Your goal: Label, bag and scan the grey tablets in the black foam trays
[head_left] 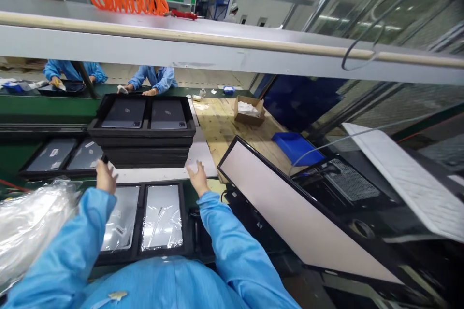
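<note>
My left hand (pixel 106 177) reaches forward over the left side of the near black tray (pixel 142 222). Its fingers look apart, and a small dark patch shows at a fingertip, too small to name. To the right, my right hand (pixel 198 179) is open in the air with fingers spread, off the near tray's far right corner. In the near tray lie a silver tablet (pixel 121 217) and another tablet in clear film (pixel 163 217). Beyond my hands stands a stack of black trays (pixel 145 154); its top tray holds two dark tablets (pixel 123 112). Neither hand visibly touches the stack.
Another tray of bagged tablets (pixel 58 154) lies left. Clear plastic bags (pixel 34 224) are heaped near my left arm. A tilted monitor (pixel 290 207), blue bin (pixel 299 147) and cardboard box (pixel 249 111) stand right. A shelf (pixel 217 48) crosses above; two co-workers sit opposite.
</note>
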The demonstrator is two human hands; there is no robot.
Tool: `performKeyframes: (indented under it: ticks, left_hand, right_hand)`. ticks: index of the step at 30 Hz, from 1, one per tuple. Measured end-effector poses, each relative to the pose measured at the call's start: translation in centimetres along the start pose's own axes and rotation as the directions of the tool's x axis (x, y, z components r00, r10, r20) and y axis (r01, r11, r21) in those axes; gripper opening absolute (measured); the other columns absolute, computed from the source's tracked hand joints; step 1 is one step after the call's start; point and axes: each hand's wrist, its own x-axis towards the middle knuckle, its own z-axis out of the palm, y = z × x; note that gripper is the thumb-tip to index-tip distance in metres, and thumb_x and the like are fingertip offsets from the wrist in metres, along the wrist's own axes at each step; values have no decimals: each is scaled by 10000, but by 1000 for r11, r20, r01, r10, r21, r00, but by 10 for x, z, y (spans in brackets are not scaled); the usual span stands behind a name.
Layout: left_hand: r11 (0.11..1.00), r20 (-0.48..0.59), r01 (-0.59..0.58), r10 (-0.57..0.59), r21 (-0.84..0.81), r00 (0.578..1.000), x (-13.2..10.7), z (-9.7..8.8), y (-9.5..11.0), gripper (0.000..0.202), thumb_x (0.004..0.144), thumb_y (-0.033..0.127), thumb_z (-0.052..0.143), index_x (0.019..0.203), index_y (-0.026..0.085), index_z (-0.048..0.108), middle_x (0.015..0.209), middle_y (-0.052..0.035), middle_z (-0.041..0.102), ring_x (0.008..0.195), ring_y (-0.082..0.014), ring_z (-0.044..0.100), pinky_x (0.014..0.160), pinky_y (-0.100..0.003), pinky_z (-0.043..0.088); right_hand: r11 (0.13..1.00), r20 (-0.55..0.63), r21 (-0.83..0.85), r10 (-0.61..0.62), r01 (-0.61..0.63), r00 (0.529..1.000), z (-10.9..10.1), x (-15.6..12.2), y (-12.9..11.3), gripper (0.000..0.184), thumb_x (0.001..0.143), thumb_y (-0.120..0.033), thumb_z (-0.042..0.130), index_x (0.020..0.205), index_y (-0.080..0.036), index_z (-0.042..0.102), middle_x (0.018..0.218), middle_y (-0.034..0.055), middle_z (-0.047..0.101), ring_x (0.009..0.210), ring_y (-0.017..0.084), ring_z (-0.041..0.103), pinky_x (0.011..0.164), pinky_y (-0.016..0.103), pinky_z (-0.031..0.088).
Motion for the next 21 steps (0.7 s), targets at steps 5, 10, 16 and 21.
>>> performKeyframes:
  ticks: [5,10,16,21]
  left_hand:
    - [872,172,321,-276,-370,946,-31,17,-62,579,1060,653,218,1614,485,216,1704,-103,215,1465,-330,504,1078,-589,541]
    - [872,230,302,-226,-386,947,-7,21,-69,547,1044,680,283,1579,569,260,1681,-34,243,1483,-342,474,1032,-592,577]
    - [864,185,338,-288,-372,940,14,20,-74,585,1019,726,236,1584,572,247,1700,-20,221,1542,-364,384,1034,-600,575]
    - [842,245,371,-293,-392,924,13,10,-83,742,866,923,350,1531,595,319,1664,-49,294,1357,-359,592,987,-632,579]
  right_hand:
    - [956,203,-275,-47,103,978,7,-22,59,690,859,-133,637,1544,-146,554,1694,196,372,1612,382,271,1296,532,296]
    - [917,283,-374,-33,142,958,7,-14,64,761,818,12,557,1561,-153,549,1720,155,339,1634,338,219,1314,468,274]
    - [898,262,-426,7,109,965,16,-23,77,683,887,-114,662,1559,-152,550,1723,163,329,1633,351,216,1311,466,275]
    - [902,141,-426,-14,74,990,9,-26,89,590,1002,-351,628,1564,-190,551,1723,154,331,1638,364,187,1287,516,301]
